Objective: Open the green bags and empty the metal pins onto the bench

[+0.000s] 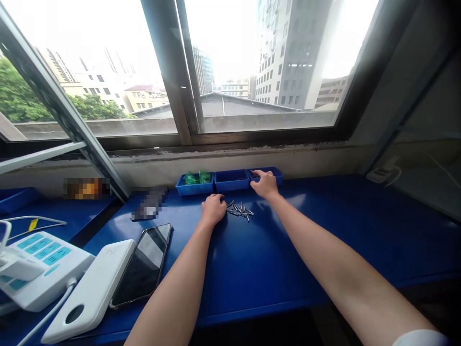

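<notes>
A small loose pile of thin silvery metal pins, perhaps screws or bits, (240, 210) lies on the blue tabletop (259, 269). Right beside its left edge rests my left hand (214, 209), fingers curled down; whatever they may hold is hidden. My right hand (265, 184) reaches over the right blue bin (279, 174), thumb and fingertips drawn together at its left end. Something small and dark shows at those fingertips, too small to name. The middle blue bin (231, 180) has a few tiny dark bits in it. Green plastic packets (197, 178) fill the left blue bin (194, 189).
To my left lie a black phone (144, 264), a white power bank (93, 288) and a white power strip (46, 269) with cables. A metal rack post (82, 134) slants up at the left. The window wall (154, 168) stands behind the bins.
</notes>
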The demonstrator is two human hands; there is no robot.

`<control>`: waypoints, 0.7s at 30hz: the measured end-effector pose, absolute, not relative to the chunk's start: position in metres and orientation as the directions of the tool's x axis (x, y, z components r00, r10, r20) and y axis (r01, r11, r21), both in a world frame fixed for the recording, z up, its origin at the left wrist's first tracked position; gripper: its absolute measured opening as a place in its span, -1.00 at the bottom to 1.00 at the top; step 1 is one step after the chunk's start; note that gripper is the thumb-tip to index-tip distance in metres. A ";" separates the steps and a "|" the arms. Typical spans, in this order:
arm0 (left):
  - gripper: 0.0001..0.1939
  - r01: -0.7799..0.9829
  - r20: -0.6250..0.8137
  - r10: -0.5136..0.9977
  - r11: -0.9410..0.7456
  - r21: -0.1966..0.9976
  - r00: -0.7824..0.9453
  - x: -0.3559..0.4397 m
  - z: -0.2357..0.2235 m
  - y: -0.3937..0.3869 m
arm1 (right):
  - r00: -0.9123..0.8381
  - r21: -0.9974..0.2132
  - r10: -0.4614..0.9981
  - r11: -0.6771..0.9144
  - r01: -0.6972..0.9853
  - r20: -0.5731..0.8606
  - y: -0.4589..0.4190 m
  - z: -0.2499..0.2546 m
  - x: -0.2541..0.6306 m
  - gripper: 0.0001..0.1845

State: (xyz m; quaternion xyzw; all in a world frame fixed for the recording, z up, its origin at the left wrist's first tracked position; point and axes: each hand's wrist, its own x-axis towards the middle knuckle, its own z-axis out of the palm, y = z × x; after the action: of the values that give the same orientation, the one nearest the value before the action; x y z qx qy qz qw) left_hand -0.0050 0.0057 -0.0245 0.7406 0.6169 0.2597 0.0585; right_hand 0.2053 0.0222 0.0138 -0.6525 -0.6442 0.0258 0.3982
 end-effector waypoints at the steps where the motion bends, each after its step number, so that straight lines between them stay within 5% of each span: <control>1: -0.69 0.885 0.304 0.946 -0.232 0.402 0.111 -0.005 -0.024 0.005 | 0.180 -0.529 0.872 0.102 0.842 0.455 0.027 0.016 0.211 -0.48; 8: -0.68 0.894 0.257 0.956 -0.237 0.382 0.144 -0.001 -0.023 0.005 | 0.259 -0.549 0.886 -0.007 0.836 0.384 0.028 0.008 0.215 -0.22; 15: -0.71 0.908 0.267 0.953 -0.234 0.348 0.144 0.001 -0.024 0.003 | 0.196 -0.640 0.869 0.166 0.750 0.455 0.002 -0.015 0.173 -0.60; 21: -0.75 0.923 0.244 0.964 -0.190 0.335 0.109 0.005 -0.022 -0.001 | -0.055 -0.566 0.943 0.242 0.788 0.327 -0.002 -0.028 0.165 -0.68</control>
State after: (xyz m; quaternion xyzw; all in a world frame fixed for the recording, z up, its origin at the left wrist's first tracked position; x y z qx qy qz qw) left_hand 0.0052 -0.0012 -0.0218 0.7432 0.6346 0.2062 0.0494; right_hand 0.1645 -0.0020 -0.0282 -0.6041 -0.7165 0.1184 0.3281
